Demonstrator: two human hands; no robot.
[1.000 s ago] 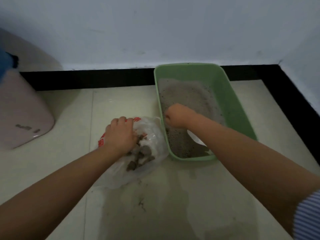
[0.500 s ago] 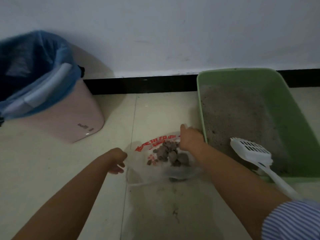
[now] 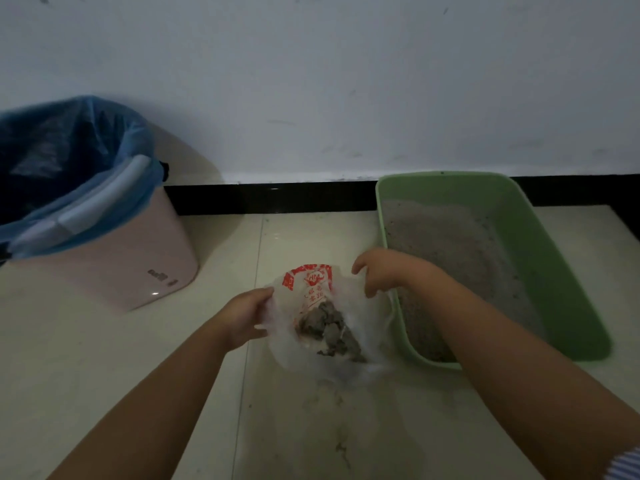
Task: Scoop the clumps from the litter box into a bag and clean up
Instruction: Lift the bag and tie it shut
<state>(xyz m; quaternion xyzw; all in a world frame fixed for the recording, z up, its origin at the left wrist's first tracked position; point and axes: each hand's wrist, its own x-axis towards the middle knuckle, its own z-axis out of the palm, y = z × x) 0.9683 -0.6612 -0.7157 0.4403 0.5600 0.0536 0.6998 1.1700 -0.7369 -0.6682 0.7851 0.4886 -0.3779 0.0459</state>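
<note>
1. Bag (image 3: 349, 306): thin clear plastic with red print, on the floor (image 3: 104, 358) just left of the green litter box (image 3: 561, 282). Clumps (image 3: 329, 327) sit heaped in its middle.
2. Left hand (image 3: 246, 315) pinches the bag's left edge; right hand (image 3: 381, 270) has fingers curled over the right edge, apparently gripping the film. Contact there is partly hidden.
3. Handling, my read: film is limp and slippery with no stiffness. The load is dense for its size and will sag to the lowest point when lifted.
4. Grip point: gather both rim edges together above the clumps and lift from there, not from the belly. Thin film could tear or spill.
5. Pink bin with blue liner (image 3: 86, 209) stands far left, the likely drop point.
6. Litter box holds grey litter; no scoop visible.
</note>
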